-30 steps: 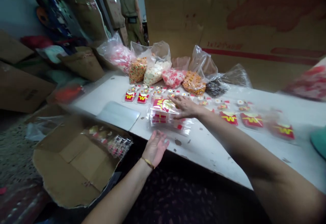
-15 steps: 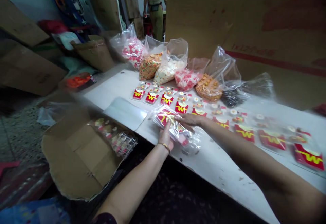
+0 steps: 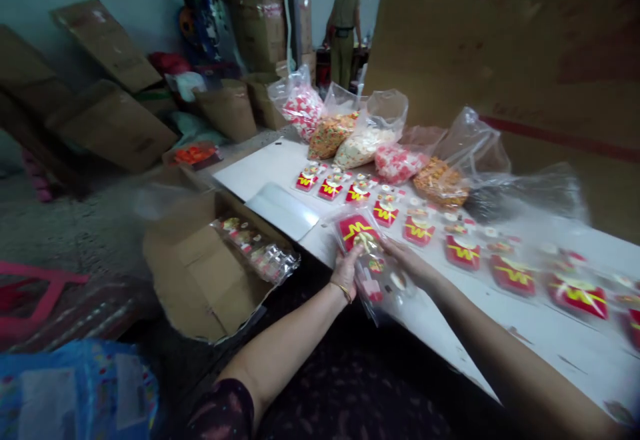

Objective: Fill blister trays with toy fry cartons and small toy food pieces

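Observation:
A bundle of clear plastic toy packs [image 3: 357, 227], the top one holding a red fry carton with a yellow zigzag and small toy food pieces, is held tilted over the table's near edge. My left hand [image 3: 346, 272] grips it from the near left, thumb on top. My right hand [image 3: 407, 261] closes on its right side, fingers partly hidden behind the plastic. How many packs are in the bundle, I cannot tell. Beyond my hands, a row of similar packs [image 3: 419, 230] lies along the white table [image 3: 440, 333].
Clear bags of small coloured pieces [image 3: 357, 143] line the table's far side. A shiny flat sheet [image 3: 283, 210] lies at its left end. An open cardboard box [image 3: 200, 280] with more packs [image 3: 260, 250] stands below left. A person [image 3: 344, 27] stands in the background.
The view has swung left, so the scene sits further right. The bundle has come toward me past the table edge, and my right hand has shifted from its top to its right side.

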The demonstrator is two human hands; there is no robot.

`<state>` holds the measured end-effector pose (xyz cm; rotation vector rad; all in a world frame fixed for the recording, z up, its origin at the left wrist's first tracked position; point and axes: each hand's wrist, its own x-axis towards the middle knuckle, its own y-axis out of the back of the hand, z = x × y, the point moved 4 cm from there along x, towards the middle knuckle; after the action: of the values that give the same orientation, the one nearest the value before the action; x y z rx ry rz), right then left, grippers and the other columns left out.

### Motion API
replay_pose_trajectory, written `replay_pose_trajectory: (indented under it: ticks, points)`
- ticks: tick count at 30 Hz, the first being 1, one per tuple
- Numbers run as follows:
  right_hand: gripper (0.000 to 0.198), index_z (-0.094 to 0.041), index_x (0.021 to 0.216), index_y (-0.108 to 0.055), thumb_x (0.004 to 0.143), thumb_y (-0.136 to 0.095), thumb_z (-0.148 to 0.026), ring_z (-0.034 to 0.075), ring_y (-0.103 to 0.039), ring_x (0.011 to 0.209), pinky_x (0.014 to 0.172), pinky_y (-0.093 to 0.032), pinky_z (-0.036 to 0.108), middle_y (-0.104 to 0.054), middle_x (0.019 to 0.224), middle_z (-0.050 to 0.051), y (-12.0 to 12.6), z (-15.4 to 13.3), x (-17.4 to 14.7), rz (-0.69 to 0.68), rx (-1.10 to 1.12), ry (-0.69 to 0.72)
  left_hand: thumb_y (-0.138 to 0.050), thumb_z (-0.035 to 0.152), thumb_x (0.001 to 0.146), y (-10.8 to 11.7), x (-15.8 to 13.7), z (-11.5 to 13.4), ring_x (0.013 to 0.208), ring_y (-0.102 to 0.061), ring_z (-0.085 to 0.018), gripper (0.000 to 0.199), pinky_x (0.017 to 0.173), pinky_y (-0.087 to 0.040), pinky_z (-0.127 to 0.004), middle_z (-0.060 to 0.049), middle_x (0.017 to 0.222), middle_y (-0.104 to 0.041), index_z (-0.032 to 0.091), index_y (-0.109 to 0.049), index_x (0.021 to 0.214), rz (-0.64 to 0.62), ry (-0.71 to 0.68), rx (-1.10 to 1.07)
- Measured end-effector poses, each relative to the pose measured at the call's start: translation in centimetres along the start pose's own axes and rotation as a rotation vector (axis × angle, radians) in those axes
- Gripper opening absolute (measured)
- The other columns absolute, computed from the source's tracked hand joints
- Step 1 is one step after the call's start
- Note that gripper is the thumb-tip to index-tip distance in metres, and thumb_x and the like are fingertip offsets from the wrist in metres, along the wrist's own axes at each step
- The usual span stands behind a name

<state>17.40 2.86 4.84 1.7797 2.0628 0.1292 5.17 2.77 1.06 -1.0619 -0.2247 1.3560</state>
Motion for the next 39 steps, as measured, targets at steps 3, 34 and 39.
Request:
replay_pose_trajectory:
  ticks: [3,34,39]
  points:
    - [0.055,-0.022,0.123,-0.049,0.081,-0.039,-0.056,0.027,-0.053,0.106,0.086,-0.046,0.040,-0.059,0.116,0.006,-2.6,-1.1,-1.1,0.009,0.005,0.041,-0.072,0.024,0.058,1.9,-2.3,1.8,0.086,-0.062,-0.023,0.057,0.079,-0.049,-0.039,-0.008,0.098,-0.065,0.020,-0.053,0.111,-0.075,-0.136,-0.026]
    - [0.033,-0.018,0.118,-0.043,0.090,-0.025,-0.017,0.028,-0.039,0.115,0.062,-0.050,0.035,-0.049,0.120,0.013,-34.4,-14.4,17.3,-0.321,-1.313,1.390,-0.045,0.028,0.079,27.7,4.1,30.3,0.048,-0.060,-0.017,0.030,0.050,-0.050,-0.028,-0.006,0.060,-0.065,0.008,-0.058,0.098,0.342,-0.015,-0.168]
    - [0.032,-0.016,0.113,-0.046,0.091,-0.022,-0.015,0.022,-0.043,0.108,0.062,-0.050,0.031,-0.054,0.112,0.011,-36.2,-17.6,20.8,-0.444,-1.296,1.410,-0.045,0.028,0.079,29.7,5.7,33.5,0.049,-0.060,-0.017,0.029,0.047,-0.049,-0.027,-0.006,0.063,-0.065,0.009,-0.058,0.095,0.315,-0.123,-0.184]
